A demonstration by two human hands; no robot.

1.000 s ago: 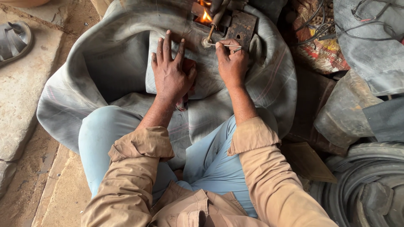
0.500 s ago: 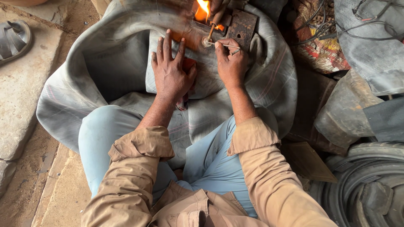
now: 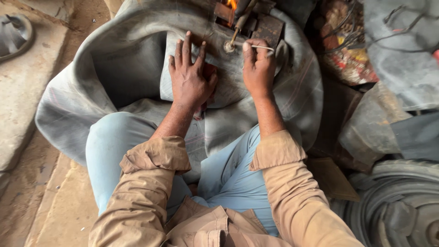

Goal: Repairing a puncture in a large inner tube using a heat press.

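My left hand (image 3: 190, 77) lies flat, fingers spread, pressing on the grey rubber inner tube (image 3: 114, 68) draped over my lap in the middle of the frame. Part of a dark red piece (image 3: 209, 73) shows under the palm. My right hand (image 3: 257, 68) is closed, pinching a thin pale stick (image 3: 261, 46) between thumb and fingers, upper centre. Just left of it stands the tube's metal valve stem (image 3: 228, 45), with a slanted rod (image 3: 242, 20) reaching up toward a small flame (image 3: 232, 4) at the top edge. A rusty metal block (image 3: 267, 29) sits beside the flame. Dark ribbed tyres (image 3: 402, 201) fill the lower right.
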